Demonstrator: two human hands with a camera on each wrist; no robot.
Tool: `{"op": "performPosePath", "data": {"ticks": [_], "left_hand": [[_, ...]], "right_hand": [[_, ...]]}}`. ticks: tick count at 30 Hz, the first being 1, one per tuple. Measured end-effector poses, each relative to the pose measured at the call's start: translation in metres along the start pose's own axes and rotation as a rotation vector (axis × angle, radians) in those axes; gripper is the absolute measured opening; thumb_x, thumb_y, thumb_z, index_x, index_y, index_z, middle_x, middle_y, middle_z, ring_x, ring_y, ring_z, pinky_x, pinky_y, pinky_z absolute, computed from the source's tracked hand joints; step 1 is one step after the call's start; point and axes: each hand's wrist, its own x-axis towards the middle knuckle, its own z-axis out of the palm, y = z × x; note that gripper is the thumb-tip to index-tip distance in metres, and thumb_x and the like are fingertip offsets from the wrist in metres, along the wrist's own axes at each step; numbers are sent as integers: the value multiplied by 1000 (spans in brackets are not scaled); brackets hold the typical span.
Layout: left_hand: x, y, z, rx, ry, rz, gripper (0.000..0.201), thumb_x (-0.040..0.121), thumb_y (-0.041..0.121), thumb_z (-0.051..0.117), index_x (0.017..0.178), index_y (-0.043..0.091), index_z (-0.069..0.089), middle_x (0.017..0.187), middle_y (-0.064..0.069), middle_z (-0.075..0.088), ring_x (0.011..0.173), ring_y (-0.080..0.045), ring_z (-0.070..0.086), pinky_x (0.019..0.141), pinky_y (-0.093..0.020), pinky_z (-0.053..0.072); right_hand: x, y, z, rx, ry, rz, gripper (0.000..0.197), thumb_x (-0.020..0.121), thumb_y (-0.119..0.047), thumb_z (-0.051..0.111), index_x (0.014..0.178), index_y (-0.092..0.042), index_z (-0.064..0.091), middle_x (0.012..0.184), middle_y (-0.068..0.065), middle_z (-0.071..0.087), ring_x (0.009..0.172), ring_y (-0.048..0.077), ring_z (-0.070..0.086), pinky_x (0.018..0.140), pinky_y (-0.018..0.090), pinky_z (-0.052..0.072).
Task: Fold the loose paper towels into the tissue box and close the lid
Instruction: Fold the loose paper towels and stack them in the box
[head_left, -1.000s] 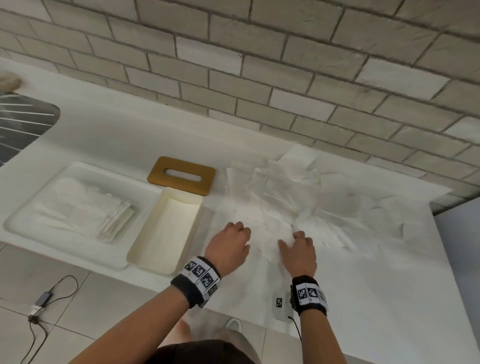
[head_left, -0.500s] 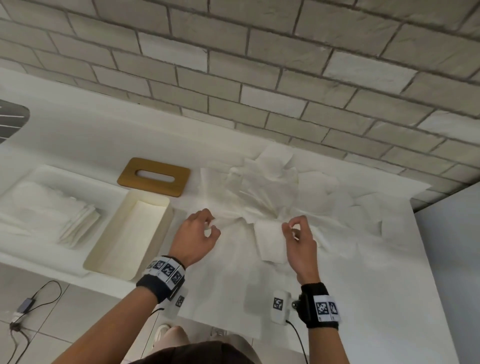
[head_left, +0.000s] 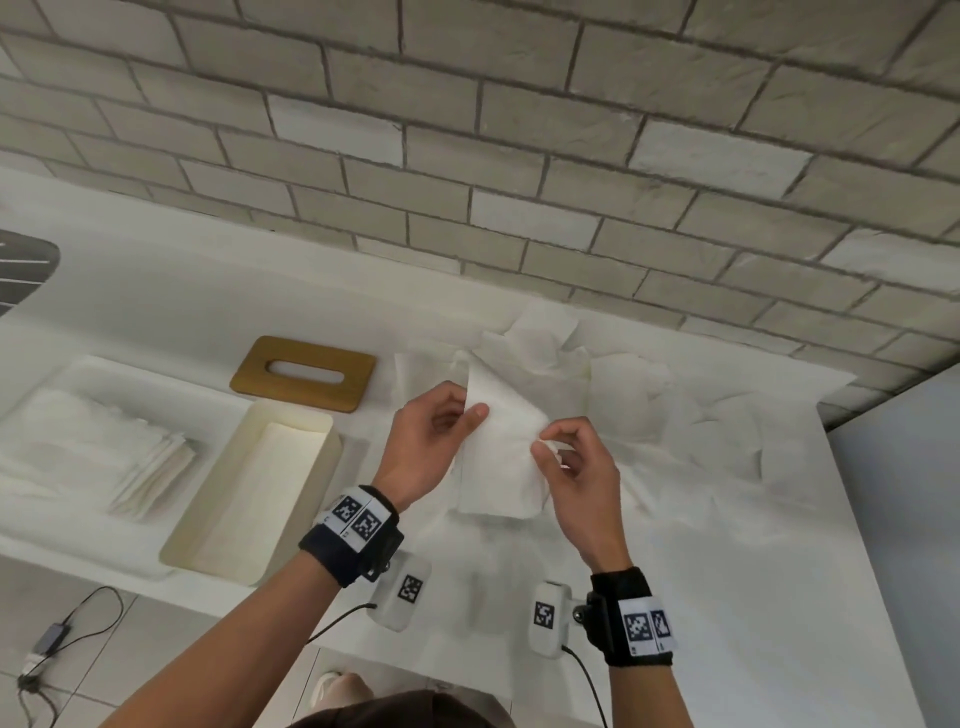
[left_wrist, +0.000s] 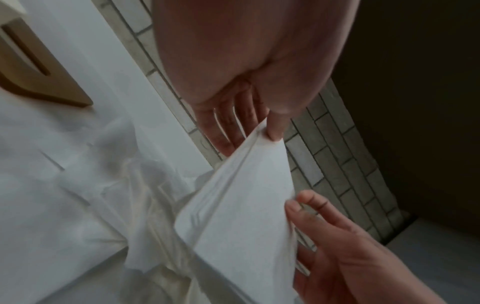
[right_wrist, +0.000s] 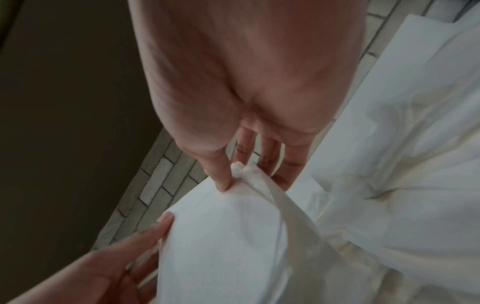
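Observation:
A white paper towel (head_left: 501, 457) hangs lifted above the counter between both hands. My left hand (head_left: 441, 431) pinches its upper left corner, thumb on the front, as the left wrist view shows with the paper towel (left_wrist: 244, 205) under the thumb. My right hand (head_left: 569, 457) pinches the upper right corner, where the paper towel (right_wrist: 233, 236) bunches. The open cream tissue box (head_left: 249, 493) stands to the left, with a flat white sheet on its floor. Its wooden lid (head_left: 304, 371) with a slot lies flat behind it. A heap of loose paper towels (head_left: 597, 389) spreads behind and to the right of my hands.
A white tray (head_left: 62, 525) at the left holds a stack of folded towels (head_left: 150, 473). A brick wall (head_left: 519, 156) backs the counter. A dark sink edge (head_left: 21, 270) shows at far left. Cables lie on the tiled floor (head_left: 67, 634) below the counter's front edge.
Both hands went from lying flat on a sheet on the counter to pinching a towel's corners and lifting it. The camera view shifted to the right.

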Motion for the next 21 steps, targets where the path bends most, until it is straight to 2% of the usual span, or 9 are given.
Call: {"op": "performPosePath", "data": {"ticks": [3,5,7,10,13,15,16,18,21], "left_hand": [[3,-1,1,113,-87,74,19,103,33,70,94,17,65,93,8,70,96,-12,71,98,-41,59],[1,0,2,179,-108,152,12,105,32,67,100,22,67,102,14,71,103,-11,69,104,-36,55],[-3,6,2,154,-118,177,13,107,32,65,106,19,68,108,9,73,106,-14,70,101,-33,53],[-11,17,-1,-32,-151,78,18,105,29,67,119,18,64,112,5,76,108,-16,73,92,-32,58],[-14,26,-10,-40,-39,97,20,103,24,70,123,20,66,114,6,77,106,-15,74,87,-32,59],[-16,32,-23,-144,62,88,20,104,19,69,123,14,67,115,-1,78,107,-21,75,88,-39,61],[-18,36,-32,-209,102,74,22,104,17,68,125,11,66,117,-4,78,109,-23,75,89,-40,63],[-22,43,-55,-281,180,54,23,103,14,69,124,8,63,116,-7,78,108,-24,76,87,-36,63],[-27,42,-105,-278,331,36,30,96,12,78,118,7,59,111,-10,78,99,-23,76,81,-33,61]], "right_hand": [[1,4,9,91,40,83,32,100,-26,78,124,-30,58,109,-14,75,104,12,71,96,39,55],[1,-3,17,185,63,86,37,102,-28,75,133,-30,54,91,-12,71,92,15,65,92,37,52],[3,-16,24,224,138,12,32,104,-22,72,131,-26,55,84,-8,61,81,15,53,83,30,48],[4,-37,35,223,137,-123,26,105,-5,68,125,-18,58,105,-10,63,90,10,60,83,27,48],[-3,-55,55,216,46,-156,45,101,0,71,137,-18,50,127,-20,61,119,13,66,95,28,54],[-10,-62,71,228,-11,-139,70,96,-2,78,148,-21,35,141,-13,56,130,12,62,100,26,55],[-13,-64,78,230,-58,-115,80,94,-1,80,151,-24,29,142,-11,56,131,12,62,101,26,55],[-18,-65,92,243,-196,-37,87,93,-1,81,152,-29,24,134,-21,64,126,12,67,99,29,59],[-18,-63,108,178,-358,77,80,92,-11,85,146,-37,33,121,-28,69,111,12,74,94,38,63]]}}
